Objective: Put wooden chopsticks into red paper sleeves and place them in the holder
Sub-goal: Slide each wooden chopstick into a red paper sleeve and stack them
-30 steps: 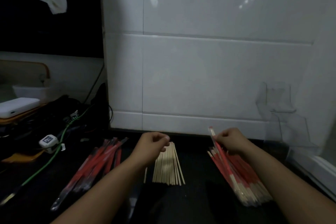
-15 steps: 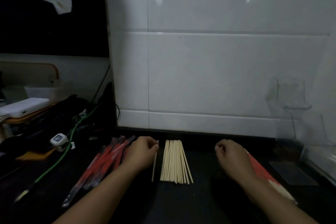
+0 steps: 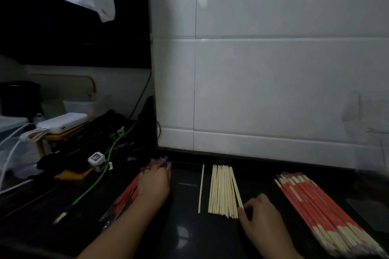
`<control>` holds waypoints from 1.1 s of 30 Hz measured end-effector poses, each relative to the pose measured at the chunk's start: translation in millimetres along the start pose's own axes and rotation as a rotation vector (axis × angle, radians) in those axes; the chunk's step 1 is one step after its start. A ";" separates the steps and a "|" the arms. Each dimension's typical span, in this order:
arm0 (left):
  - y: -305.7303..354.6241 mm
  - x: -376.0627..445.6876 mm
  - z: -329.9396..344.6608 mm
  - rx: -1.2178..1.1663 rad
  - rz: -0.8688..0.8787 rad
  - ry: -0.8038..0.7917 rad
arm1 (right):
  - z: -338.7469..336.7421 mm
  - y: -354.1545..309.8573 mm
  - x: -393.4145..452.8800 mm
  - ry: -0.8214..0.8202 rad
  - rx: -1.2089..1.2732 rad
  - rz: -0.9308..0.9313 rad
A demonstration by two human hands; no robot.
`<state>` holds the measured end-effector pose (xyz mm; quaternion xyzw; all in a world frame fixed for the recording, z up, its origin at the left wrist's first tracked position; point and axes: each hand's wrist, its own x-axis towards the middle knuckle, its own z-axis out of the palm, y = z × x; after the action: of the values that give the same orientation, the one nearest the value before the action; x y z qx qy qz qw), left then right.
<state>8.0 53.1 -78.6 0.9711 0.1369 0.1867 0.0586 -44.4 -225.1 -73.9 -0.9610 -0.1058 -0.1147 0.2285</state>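
Pale wooden chopsticks point(image 3: 224, 190) lay bundled on the black counter point(image 3: 185, 233).
Left hand point(image 3: 154, 184) rested on empty red paper sleeves point(image 3: 126, 195) (grip unclear); right hand point(image 3: 261, 211) fingered the bundle's near ends.

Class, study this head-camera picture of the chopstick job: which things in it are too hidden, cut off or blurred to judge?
- Empty red sleeves: head view, partly under the left hand; count unclear.
- Right hand fingertips at the loose chopsticks: too dark to tell any pinch.
- Sleeved chopsticks: near ends blurred at the bottom edge.
- Clear holder: faint, cut by the right edge.
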 end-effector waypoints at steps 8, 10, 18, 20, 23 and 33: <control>8.3 6.6 -0.4 -0.064 0.020 0.046 | -3.1 -4.9 -3.8 -0.006 -0.052 0.024; 10.0 5.9 -6.4 -0.067 0.052 0.045 | -3.6 -5.6 -4.0 -0.005 -0.048 0.024; 57.5 -3.3 -68.3 -0.808 -0.046 0.195 | -9.4 -19.1 -2.4 -0.033 -0.126 0.045; 71.9 -7.6 -84.0 -0.961 -0.077 0.116 | -9.8 -21.1 -2.0 -0.058 -0.141 0.027; 91.1 -18.8 -101.9 -1.172 -0.026 0.016 | -9.6 -20.2 0.3 -0.073 -0.138 0.021; 116.6 -26.0 -108.3 -1.443 0.060 -0.046 | -53.6 6.1 34.2 0.342 0.311 0.130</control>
<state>-27.8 -59.0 31.6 0.6974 -0.0484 0.2118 0.6830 -19.5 -250.1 -20.7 -0.8856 -0.0199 -0.2432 0.3953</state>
